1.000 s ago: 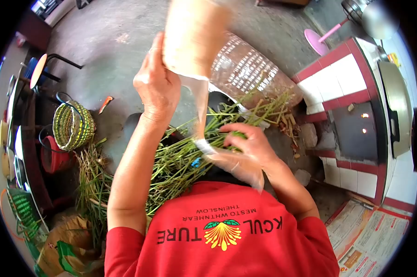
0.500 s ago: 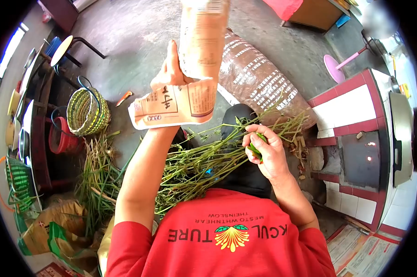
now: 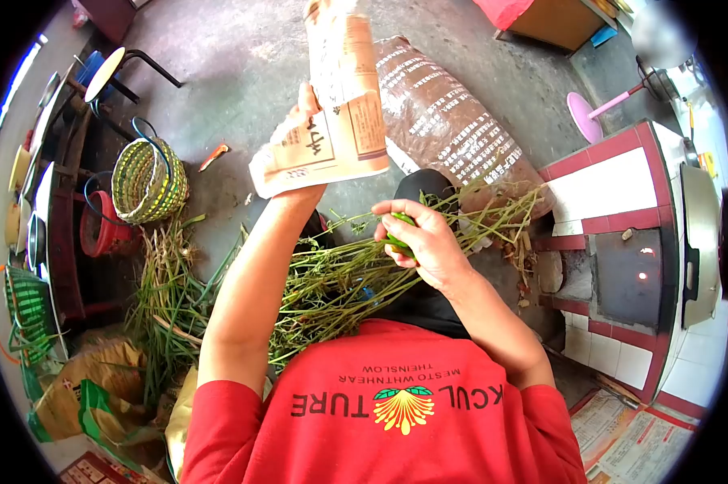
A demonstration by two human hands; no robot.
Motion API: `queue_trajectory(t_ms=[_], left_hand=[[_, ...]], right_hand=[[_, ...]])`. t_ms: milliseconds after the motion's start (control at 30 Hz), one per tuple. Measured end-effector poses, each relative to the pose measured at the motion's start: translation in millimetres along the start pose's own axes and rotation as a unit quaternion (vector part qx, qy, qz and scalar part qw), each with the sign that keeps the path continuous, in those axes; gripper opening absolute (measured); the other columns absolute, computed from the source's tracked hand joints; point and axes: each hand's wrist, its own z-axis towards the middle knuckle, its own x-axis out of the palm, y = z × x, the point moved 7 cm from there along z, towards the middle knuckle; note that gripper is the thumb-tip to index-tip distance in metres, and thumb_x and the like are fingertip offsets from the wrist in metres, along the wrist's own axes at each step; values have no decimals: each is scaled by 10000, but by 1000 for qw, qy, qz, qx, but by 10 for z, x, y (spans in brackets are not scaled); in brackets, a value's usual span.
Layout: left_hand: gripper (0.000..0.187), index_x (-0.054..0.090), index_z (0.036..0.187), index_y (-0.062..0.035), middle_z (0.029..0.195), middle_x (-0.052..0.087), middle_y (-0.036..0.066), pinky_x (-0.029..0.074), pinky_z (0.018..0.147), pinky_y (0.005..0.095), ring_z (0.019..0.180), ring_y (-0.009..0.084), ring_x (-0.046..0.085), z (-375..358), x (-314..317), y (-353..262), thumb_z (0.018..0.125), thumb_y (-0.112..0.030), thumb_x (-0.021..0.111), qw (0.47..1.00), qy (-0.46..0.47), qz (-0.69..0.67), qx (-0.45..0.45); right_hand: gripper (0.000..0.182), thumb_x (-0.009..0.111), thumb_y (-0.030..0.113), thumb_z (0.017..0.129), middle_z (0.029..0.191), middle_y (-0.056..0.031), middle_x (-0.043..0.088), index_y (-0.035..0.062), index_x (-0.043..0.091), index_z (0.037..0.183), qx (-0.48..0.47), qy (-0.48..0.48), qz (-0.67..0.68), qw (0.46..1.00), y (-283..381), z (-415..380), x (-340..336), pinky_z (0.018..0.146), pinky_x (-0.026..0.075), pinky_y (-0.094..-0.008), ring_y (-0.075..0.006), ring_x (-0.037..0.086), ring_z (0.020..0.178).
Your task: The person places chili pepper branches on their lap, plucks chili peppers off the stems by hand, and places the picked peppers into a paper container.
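Note:
My left hand (image 3: 302, 105) is raised ahead of me, wrapped round a tan printed paper bag (image 3: 356, 129) with dark handwriting on it. The bag hides most of the fingers, and its far end is blurred. Closer to my body, my right hand (image 3: 427, 246) is curled around green peppers (image 3: 399, 230), of which only part shows between the fingers. Long cut green stems (image 3: 331, 282) with a few leaves lie across my lap, beneath both forearms.
A large brown printed sack (image 3: 452, 113) lies on the floor ahead. To the left stand a woven basket (image 3: 150, 179), a red bucket (image 3: 106, 230) and a heap of green stalks (image 3: 166, 298). A tiled stove (image 3: 614, 181) is at the right, near a pink stand (image 3: 586, 117).
My right hand has moved left with the peppers, closer to the paper bag. My left hand has shifted slightly, and the bag has tilted and swung a little to the left at its far end.

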Motion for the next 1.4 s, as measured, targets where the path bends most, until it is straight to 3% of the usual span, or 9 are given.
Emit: queue_trajectory(t_ms=[33, 133, 333, 433, 500, 867, 1033, 1167, 1400], left_hand=[[578, 368, 1276, -51, 1097, 574, 153, 464, 820, 349, 973, 278, 590, 10, -42, -48, 833, -378, 543, 998, -48, 27, 7], [590, 372, 1278, -39, 1016, 601, 165, 484, 779, 366, 922, 308, 605, 21, -36, -139, 831, -381, 549, 989, 95, -95, -56], [313, 558, 1053, -74, 881, 613, 126, 505, 688, 315, 791, 223, 632, -193, 549, -62, 868, -319, 502, 994, 82, 19, 65], [255, 573, 988, -51, 760, 622, 135, 508, 563, 307, 658, 204, 639, -414, 628, -11, 883, -249, 450, 971, 238, 1, 4], [263, 572, 989, -18, 636, 617, 130, 474, 424, 318, 509, 209, 615, -670, 978, 85, 872, -183, 403, 810, 487, -213, -245], [339, 533, 1141, -21, 820, 660, 110, 508, 549, 287, 501, 163, 622, -860, 1008, 32, 827, -125, 458, 820, 456, -234, -254], [315, 572, 1119, -97, 668, 623, 95, 454, 364, 270, 400, 163, 565, -834, 996, 36, 835, -116, 440, 857, 372, -268, -234], [288, 602, 966, 12, 628, 620, 119, 457, 376, 310, 418, 194, 582, -861, 1142, 48, 803, -137, 417, 893, 378, -210, -125], [296, 574, 786, 110, 579, 593, 194, 458, 383, 329, 438, 245, 597, -844, 1132, 192, 755, -148, 434, 819, 454, -260, -236]], right_hand=[[187, 534, 125, 898, 765, 7, 573, 69, 574, 1071, -1, 5, 1, 1000, 20, 34, 27, 453, 352, -163, -34, 475, 563], [197, 542, 134, 894, 767, -9, 580, 70, 578, 1077, -15, 9, 19, 1000, 79, 155, 95, 426, 341, -163, -48, 469, 543], [185, 497, 118, 910, 807, -69, 564, 57, 532, 1081, -52, -12, 99, 994, -8, 406, 70, 417, 336, -173, -87, 479, 552], [174, 464, 127, 921, 826, -73, 559, 41, 515, 1063, -103, -112, 165, 974, 133, 486, -100, 430, 356, -188, -111, 508, 598], [204, 483, 127, 907, 815, -74, 561, 14, 504, 1075, -145, -108, 160, 970, 189, 622, -248, 472, 394, -207, -121, 523, 590], [290, 422, 222, 950, 974, -70, 586, -10, 554, 1063, -150, -182, 156, 959, 44, 924, -392, 706, 430, -303, -154, 540, 863], [434, 376, 319, 961, 1152, -133, 558, -40, 513, 1161, -147, -210, 147, 955, 35, 894, -410, 985, 336, -350, -233, 490, 1115], [449, 371, 309, 961, 1170, -200, 533, -72, 490, 1167, -191, -146, 158, 958, 107, 877, -388, 1020, 312, -370, -268, 473, 1144], [370, 396, 291, 967, 792, -103, 607, -38, 564, 990, -252, -149, 94, 952, 270, 544, -488, 730, 468, -306, -188, 597, 745]])
